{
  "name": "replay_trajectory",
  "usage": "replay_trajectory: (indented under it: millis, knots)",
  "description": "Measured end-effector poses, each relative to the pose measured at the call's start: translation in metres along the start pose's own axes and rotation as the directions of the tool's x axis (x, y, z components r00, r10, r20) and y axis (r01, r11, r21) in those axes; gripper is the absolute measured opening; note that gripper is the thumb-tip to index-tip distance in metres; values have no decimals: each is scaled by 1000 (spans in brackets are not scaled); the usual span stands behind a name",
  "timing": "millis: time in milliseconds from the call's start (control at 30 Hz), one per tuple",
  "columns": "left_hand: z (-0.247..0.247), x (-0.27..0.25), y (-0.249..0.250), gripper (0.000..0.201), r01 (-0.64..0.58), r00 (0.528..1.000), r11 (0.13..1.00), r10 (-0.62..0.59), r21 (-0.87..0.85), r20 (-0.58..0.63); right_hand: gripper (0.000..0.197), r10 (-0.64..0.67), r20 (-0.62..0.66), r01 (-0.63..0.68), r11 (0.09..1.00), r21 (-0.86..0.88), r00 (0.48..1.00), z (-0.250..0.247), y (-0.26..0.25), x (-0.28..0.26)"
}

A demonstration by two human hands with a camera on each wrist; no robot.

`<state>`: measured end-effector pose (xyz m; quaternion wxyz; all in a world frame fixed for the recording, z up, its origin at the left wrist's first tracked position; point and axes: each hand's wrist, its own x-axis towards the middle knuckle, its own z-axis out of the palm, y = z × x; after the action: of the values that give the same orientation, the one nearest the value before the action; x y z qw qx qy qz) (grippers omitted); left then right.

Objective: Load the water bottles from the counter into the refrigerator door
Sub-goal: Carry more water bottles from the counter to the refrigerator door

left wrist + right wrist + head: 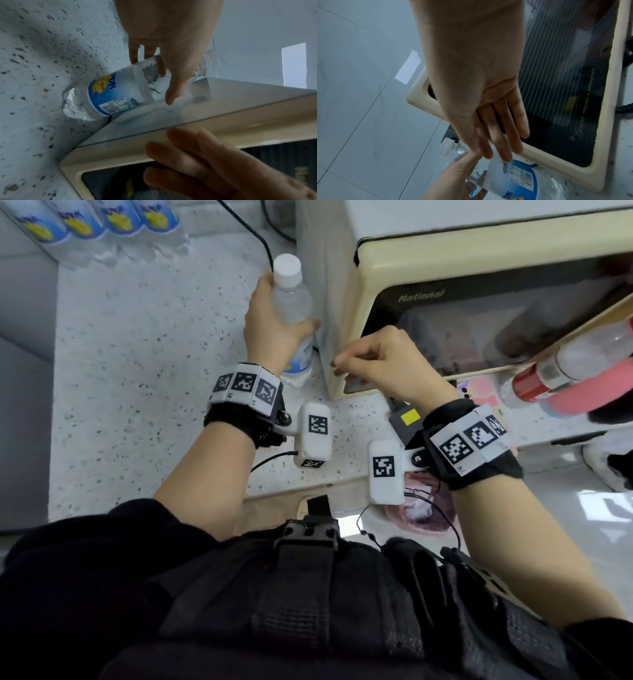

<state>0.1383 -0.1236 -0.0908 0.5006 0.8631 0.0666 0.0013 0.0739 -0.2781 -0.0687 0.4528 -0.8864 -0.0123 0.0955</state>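
A clear water bottle (294, 302) with a white cap and a blue-and-yellow label (109, 96) stands beside the left wall of the microwave (428, 297), its base at the speckled counter (137, 371). My left hand (274, 326) grips it round the upper body, with the thumb (173, 90) across the front. My right hand (376, 359) hovers in front of the microwave's lower left corner and holds nothing. Its fingers (503, 135) are relaxed and reach close to the bottle (513, 178). Several more labelled bottles (92, 220) stand at the counter's far left.
At the right a cream-edged door shelf (582, 332) holds a bottle with a red label (544, 374) and a pink item. A black cable (260, 237) runs behind the bottle. A small grey box with a yellow sticker (409, 419) lies under the right wrist.
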Motion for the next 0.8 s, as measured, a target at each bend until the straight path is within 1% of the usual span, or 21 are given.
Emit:
replay_trajectory:
  millis: [100, 167, 233, 300, 367, 433, 500, 567, 667, 800]
  knots:
    - [-1, 3, -6, 66, -6, 1000, 1000, 6, 30, -4, 18, 0, 11, 0, 1000, -8, 1000, -1, -1, 0]
    - [-3, -2, -9, 62, -30, 999, 997, 32, 70, -22, 16, -9, 10, 9, 1000, -15, 1000, 1, -2, -2]
    - [-6, -14, -12, 56, -44, 997, 996, 49, 80, -60, 14, -14, 14, 15, 1000, -26, 1000, 5, -2, -6]
    - [-10, -32, -19, 50, -49, 992, 997, 55, 60, -111, 18, -9, 16, 10, 1000, -18, 1000, 10, -1, -14]
    - [-16, -54, -25, 47, -31, 987, 999, 37, 41, -155, 21, -16, 37, 17, 1000, -21, 999, 16, -1, -24]
    - [-23, -78, -30, 46, -5, 981, 998, 17, 62, -192, 23, -40, 69, 43, 998, -40, 997, 23, -1, -38]
    - [-32, -107, -32, 48, -6, 975, 997, 23, 78, -221, 22, -67, 95, 71, 997, -38, 993, 31, -1, -56]
    - [-43, -140, -33, 50, -15, 970, 997, 34, 82, -239, 21, -99, 108, 103, 994, -32, 989, 41, -2, -78]
    - [-59, -191, -34, 48, -9, 964, 994, 36, 106, -263, 22, -178, 136, 188, 980, -62, 975, 57, -4, -115]
    - [-85, -257, -37, 46, 13, 958, 993, 21, 114, -285, 20, -255, 165, 263, 964, -33, 953, 84, -15, -163]
